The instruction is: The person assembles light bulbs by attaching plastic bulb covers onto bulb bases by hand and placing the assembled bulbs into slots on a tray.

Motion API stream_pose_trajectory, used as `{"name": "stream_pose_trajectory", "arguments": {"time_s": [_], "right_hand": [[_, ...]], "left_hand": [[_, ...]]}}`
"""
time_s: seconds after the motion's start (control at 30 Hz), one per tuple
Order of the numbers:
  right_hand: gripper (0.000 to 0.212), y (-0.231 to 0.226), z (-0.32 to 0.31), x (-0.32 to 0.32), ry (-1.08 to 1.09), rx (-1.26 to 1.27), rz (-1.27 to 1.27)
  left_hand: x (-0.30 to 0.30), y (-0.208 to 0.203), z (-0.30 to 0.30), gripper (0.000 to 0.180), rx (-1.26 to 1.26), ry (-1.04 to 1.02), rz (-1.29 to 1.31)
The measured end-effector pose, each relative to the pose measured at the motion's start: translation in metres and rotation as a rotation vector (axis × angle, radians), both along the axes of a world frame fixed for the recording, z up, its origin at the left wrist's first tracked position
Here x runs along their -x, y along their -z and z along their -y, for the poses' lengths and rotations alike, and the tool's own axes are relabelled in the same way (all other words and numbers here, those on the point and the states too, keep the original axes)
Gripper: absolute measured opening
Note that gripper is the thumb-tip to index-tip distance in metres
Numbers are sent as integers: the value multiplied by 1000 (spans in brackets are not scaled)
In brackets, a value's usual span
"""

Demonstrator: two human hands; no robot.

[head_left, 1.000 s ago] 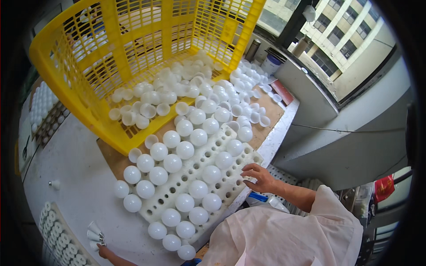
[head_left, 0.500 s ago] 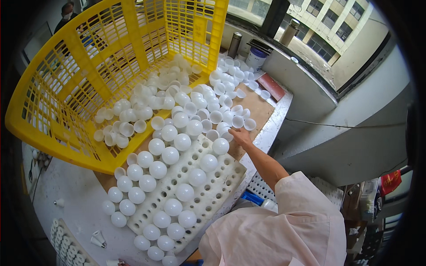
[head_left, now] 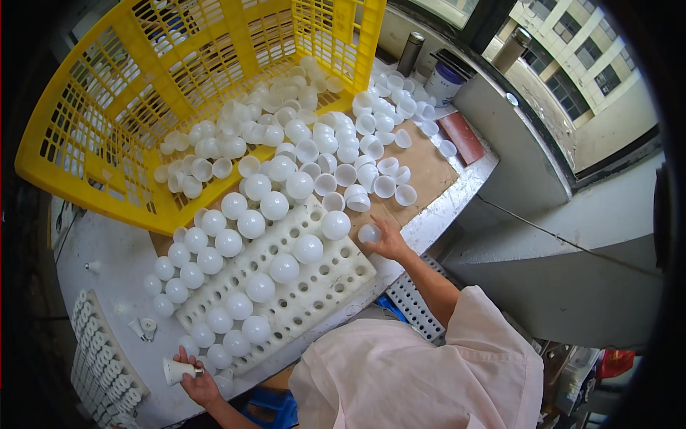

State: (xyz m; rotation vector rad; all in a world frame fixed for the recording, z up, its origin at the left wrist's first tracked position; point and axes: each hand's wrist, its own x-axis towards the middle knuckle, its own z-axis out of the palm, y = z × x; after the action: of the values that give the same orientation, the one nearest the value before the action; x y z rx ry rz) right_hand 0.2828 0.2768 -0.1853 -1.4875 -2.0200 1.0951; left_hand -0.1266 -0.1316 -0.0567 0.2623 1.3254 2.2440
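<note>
My left hand (head_left: 200,386), at the lower left, is closed round a white bulb base (head_left: 177,371) with a metal screw end. Farther right, my right hand (head_left: 389,242) grips a translucent white dome cover (head_left: 369,233) over the cardboard's near part. Between the hands lies a white foam block (head_left: 323,287) with rows of round holes. White bulbs with round domes (head_left: 284,268) stand in several of its rows. Beyond my right hand is a heap of loose dome covers (head_left: 345,174), most of them hollow half-shells.
A large yellow plastic basket (head_left: 107,200) lies tipped on its side, dome covers spilling from it onto cardboard (head_left: 421,171). On the table's left are loose bulb bases (head_left: 143,327) and a rack of white parts (head_left: 107,357). A bucket (head_left: 444,84) and thermos (head_left: 410,54) stand near the window.
My left hand has come into view holding a bulb base. My right hand has drawn back from the heap with a dome cover, and the view has shifted.
</note>
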Motion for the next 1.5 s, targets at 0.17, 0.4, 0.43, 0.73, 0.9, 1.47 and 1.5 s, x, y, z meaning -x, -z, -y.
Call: {"name": "stream_pose_trajectory", "arguments": {"time_s": [0.17,0.4,0.43,0.73,0.9,1.47,1.5], "right_hand": [[69,-27,9,-5,-269,-156,582],[60,-103,28,-7,-47,640,-873],[68,-115,36,2,-167,628,-791],[84,-149,96,74,-555,1013,-762],[82,-162,114,96,-796,678,-597],[85,-176,142,145,-1126,218,-121],[85,-175,144,146,-1137,193,-120]], "left_hand": [[-50,-14,-66,54,192,365,-113],[-114,-40,-127,45,520,810,-335],[-120,-43,-137,45,517,803,-326],[-126,-40,-146,58,638,1118,-481],[-115,-42,-129,56,584,1073,-488],[-96,-49,-108,47,705,1143,-562],[-95,-49,-107,47,733,1151,-574]]}}
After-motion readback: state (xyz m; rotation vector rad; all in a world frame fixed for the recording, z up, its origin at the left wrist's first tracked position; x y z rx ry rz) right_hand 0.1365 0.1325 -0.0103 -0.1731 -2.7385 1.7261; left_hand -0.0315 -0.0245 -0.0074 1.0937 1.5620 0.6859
